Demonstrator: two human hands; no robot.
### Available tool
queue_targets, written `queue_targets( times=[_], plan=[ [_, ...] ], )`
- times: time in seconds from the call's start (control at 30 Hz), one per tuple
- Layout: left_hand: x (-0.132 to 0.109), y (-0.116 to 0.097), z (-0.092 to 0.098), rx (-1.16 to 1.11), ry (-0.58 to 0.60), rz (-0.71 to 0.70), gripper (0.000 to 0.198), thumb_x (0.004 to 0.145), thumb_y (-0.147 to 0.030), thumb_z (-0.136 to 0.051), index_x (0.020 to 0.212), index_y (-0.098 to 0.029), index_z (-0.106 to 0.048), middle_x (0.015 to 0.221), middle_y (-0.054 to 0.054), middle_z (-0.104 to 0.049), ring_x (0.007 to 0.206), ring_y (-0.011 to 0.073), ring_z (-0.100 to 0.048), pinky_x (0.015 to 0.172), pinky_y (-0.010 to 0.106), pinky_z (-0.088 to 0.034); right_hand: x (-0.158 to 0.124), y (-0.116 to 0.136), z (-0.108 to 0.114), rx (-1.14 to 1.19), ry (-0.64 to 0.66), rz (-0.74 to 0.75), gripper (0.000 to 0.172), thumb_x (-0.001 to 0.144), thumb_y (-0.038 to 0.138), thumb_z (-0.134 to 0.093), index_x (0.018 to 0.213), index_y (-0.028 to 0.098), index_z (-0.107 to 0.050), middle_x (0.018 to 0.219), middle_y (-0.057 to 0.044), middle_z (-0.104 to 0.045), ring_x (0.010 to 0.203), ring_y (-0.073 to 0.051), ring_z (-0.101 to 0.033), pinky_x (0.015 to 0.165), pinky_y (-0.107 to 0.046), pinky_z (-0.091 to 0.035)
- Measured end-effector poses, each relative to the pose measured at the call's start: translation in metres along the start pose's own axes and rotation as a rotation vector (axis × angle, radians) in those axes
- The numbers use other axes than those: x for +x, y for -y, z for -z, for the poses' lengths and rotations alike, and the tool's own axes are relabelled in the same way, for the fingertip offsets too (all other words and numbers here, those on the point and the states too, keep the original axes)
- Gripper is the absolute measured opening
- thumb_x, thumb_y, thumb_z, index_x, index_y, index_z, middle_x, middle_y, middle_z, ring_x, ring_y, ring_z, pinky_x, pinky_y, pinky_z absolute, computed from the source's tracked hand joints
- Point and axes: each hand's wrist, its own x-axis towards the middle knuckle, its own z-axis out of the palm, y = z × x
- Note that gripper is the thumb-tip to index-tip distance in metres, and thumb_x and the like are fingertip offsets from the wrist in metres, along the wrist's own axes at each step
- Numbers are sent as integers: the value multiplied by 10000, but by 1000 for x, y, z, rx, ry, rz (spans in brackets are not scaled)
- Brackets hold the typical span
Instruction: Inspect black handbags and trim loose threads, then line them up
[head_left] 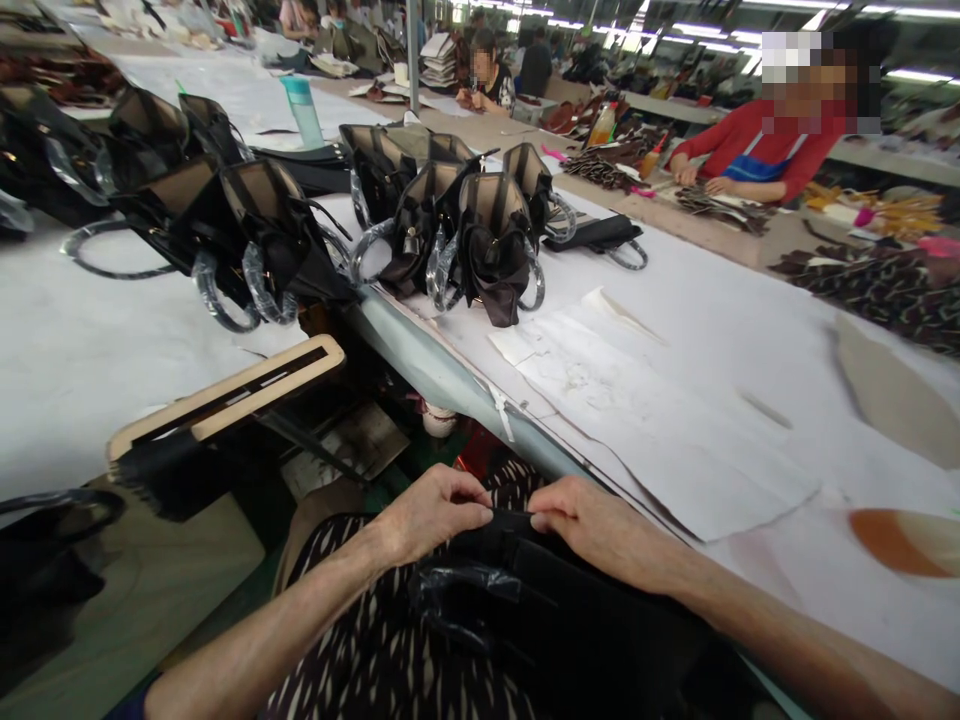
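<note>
A black handbag lies across my lap, over a dark patterned garment. Its handle is wrapped in clear plastic. My left hand pinches the bag's top edge between thumb and fingers. A short way to the right, my right hand pinches the same edge, with a small gap between the two hands. The bag's lower part is dark and runs out of view at the bottom.
Several black handbags with plastic-wrapped handles stand on the white tables, among them one bag. A wooden-rimmed stand is at the left. White paper lies on the right table. A person in red works across it. A turquoise bottle stands behind.
</note>
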Motion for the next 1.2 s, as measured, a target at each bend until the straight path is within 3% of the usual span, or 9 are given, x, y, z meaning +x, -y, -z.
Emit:
queue_targets(
  times=[0.33,0.5,0.77,0.87,0.97,1.2],
  plan=[
    [-1,10,-8,-128,-55,73,150,633,-262,-562,686,-131,-610,526,-52,-448,499,82,-355,491,209,-285,3,1,0,101,87,28,280,778,361,-435,568,176,-442,525,46,-385,497,-89,-342,442,-209,-241],
    [-5,8,-11,-188,-47,74,139,622,-258,-575,674,-131,-598,510,-56,-435,488,77,-344,475,206,-265,10,13,0,47,117,47,186,730,216,-427,559,170,-483,538,41,-438,522,-90,-383,476,-207,-263],
    [-7,7,-14,-235,-57,76,143,620,-269,-587,641,-129,-605,495,-57,-418,493,80,-341,495,211,-267,8,22,-8,-57,-18,8,264,736,188,-436,482,170,-367,468,55,-333,475,-79,-307,480,-225,-233],
    [-7,10,-10,-166,-71,7,174,663,-288,-589,704,-131,-649,621,-25,-520,595,104,-428,573,213,-323,8,20,-8,-53,-23,8,278,753,202,-435,488,168,-359,470,58,-320,475,-76,-304,492,-225,-233],
    [-9,13,-4,-76,-28,-74,227,715,-322,-574,787,-139,-687,815,7,-595,725,129,-480,662,214,-349,6,21,-8,-45,-22,5,296,770,228,-438,493,168,-354,474,61,-310,475,-74,-294,483,-221,-225],
    [-16,7,0,-82,92,20,305,723,-342,-567,893,-123,-695,692,2,-618,616,118,-470,595,215,-357,-4,25,-8,-40,-19,26,303,780,215,-426,502,168,-314,490,61,-306,486,-72,-290,481,-219,-214]
  ],
)
